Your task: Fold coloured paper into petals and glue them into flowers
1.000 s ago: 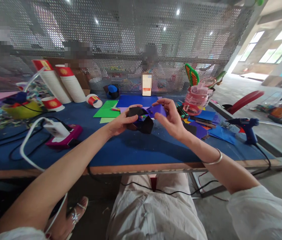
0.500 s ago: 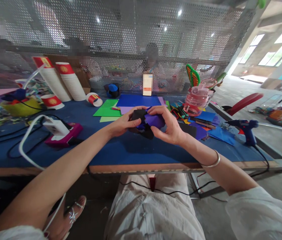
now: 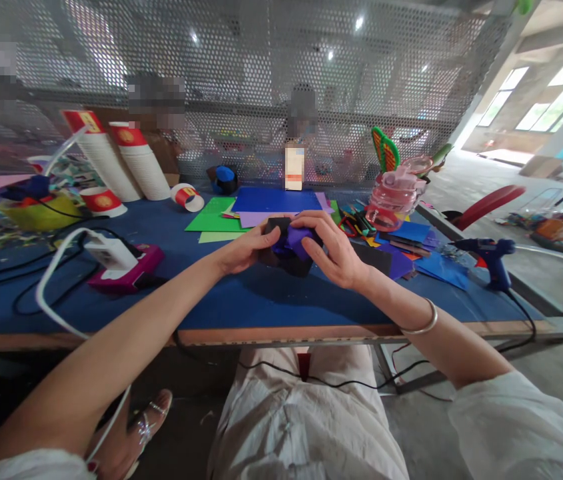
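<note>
Between my hands, over the near middle of the table, is a black and purple paper craft piece (image 3: 295,264) with folded flaps. My left hand (image 3: 247,251) grips its left side, thumb on top of the black part. Curled over the other side, my right hand (image 3: 335,251) presses a purple flap (image 3: 298,240) with fingers and thumb. The underside and the left fingertips are hidden. Just behind lie sheets of blue paper (image 3: 276,200) and green paper (image 3: 210,217).
On the left are stacked paper cups (image 3: 145,163), a magenta power strip (image 3: 126,270) with cords and a yellow bowl (image 3: 41,212). To the right stand a pink jug (image 3: 392,200) and a blue glue gun (image 3: 496,260), with paper scraps between. A phone (image 3: 294,169) leans against the mesh screen.
My right fingers have drawn in closer over the purple flap, which now sits folded against the black body. The craft piece has turned slightly; both arms stay nearly in place.
</note>
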A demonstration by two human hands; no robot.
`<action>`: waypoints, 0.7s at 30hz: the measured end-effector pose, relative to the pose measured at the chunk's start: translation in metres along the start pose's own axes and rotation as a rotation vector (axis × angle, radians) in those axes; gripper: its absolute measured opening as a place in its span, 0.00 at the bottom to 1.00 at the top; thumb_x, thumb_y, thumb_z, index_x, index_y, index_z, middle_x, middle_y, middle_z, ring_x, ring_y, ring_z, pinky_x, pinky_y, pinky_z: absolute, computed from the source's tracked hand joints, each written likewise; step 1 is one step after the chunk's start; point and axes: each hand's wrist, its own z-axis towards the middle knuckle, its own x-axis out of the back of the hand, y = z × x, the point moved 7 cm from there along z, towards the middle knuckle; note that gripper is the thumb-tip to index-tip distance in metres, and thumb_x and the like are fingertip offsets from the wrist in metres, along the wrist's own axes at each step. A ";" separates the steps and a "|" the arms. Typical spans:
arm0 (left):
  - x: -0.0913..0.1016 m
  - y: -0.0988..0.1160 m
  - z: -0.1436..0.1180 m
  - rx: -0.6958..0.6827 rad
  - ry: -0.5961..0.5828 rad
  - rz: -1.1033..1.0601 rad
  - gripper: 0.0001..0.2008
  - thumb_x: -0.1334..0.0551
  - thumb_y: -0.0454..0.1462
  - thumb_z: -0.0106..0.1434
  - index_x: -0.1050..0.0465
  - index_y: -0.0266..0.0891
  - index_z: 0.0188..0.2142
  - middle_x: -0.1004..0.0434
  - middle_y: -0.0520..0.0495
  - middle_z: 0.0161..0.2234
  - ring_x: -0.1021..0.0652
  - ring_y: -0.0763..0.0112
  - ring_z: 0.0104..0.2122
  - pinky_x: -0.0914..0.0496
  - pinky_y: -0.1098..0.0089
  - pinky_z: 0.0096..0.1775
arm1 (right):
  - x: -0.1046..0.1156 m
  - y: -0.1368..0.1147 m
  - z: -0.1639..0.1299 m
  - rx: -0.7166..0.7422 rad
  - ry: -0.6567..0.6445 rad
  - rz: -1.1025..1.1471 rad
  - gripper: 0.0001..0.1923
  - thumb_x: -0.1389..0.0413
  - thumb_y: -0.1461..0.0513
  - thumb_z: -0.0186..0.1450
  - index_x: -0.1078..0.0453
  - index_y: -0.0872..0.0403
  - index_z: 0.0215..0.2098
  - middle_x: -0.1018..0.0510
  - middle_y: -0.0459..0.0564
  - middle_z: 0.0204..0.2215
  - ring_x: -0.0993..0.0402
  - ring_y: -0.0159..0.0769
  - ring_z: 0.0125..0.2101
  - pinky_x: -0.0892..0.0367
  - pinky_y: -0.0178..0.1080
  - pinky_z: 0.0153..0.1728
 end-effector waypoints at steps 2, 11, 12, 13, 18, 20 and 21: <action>0.002 -0.002 0.001 0.014 0.021 -0.043 0.31 0.30 0.56 0.60 0.26 0.46 0.57 0.19 0.46 0.44 0.21 0.67 0.34 0.23 0.69 0.33 | -0.001 0.002 -0.001 -0.023 -0.011 0.000 0.17 0.55 0.58 0.77 0.34 0.54 0.59 0.27 0.62 0.55 0.30 0.45 0.59 0.33 0.54 0.62; 0.004 -0.008 0.004 0.097 0.078 -0.100 0.24 0.38 0.57 0.67 0.21 0.39 0.43 0.19 0.46 0.34 0.22 0.69 0.27 0.26 0.71 0.28 | -0.003 0.013 -0.003 -0.106 0.025 0.049 0.20 0.52 0.55 0.76 0.36 0.53 0.62 0.26 0.60 0.58 0.30 0.44 0.59 0.34 0.50 0.62; 0.003 -0.007 0.004 0.097 0.077 -0.105 0.24 0.38 0.58 0.67 0.21 0.39 0.43 0.19 0.46 0.34 0.22 0.69 0.26 0.26 0.71 0.27 | -0.003 0.015 -0.003 -0.125 0.029 0.065 0.20 0.51 0.54 0.76 0.36 0.53 0.62 0.26 0.60 0.57 0.30 0.44 0.59 0.33 0.50 0.62; 0.003 -0.007 0.004 0.100 0.075 -0.112 0.24 0.38 0.58 0.67 0.21 0.40 0.43 0.18 0.46 0.34 0.22 0.69 0.26 0.26 0.70 0.27 | -0.003 0.018 -0.003 -0.151 0.033 0.078 0.20 0.50 0.54 0.76 0.36 0.52 0.62 0.26 0.59 0.57 0.29 0.43 0.58 0.33 0.49 0.61; 0.002 -0.009 0.006 0.116 0.047 -0.122 0.25 0.39 0.59 0.67 0.21 0.39 0.41 0.17 0.44 0.34 0.21 0.67 0.26 0.24 0.68 0.29 | -0.006 0.032 -0.005 -0.317 0.052 0.199 0.21 0.49 0.49 0.74 0.33 0.51 0.59 0.24 0.56 0.53 0.26 0.40 0.50 0.28 0.44 0.51; 0.003 -0.010 0.008 0.122 0.046 -0.110 0.26 0.40 0.59 0.67 0.21 0.38 0.40 0.18 0.44 0.32 0.21 0.67 0.25 0.25 0.68 0.29 | -0.008 0.038 -0.007 -0.378 0.071 0.284 0.22 0.48 0.48 0.74 0.33 0.51 0.59 0.24 0.55 0.54 0.25 0.38 0.47 0.27 0.42 0.48; 0.003 -0.011 0.008 0.127 0.055 -0.099 0.26 0.40 0.59 0.68 0.22 0.38 0.40 0.18 0.44 0.31 0.21 0.68 0.24 0.25 0.68 0.28 | -0.010 0.041 -0.008 -0.408 0.078 0.325 0.23 0.47 0.48 0.73 0.33 0.51 0.59 0.24 0.54 0.53 0.25 0.37 0.45 0.27 0.40 0.46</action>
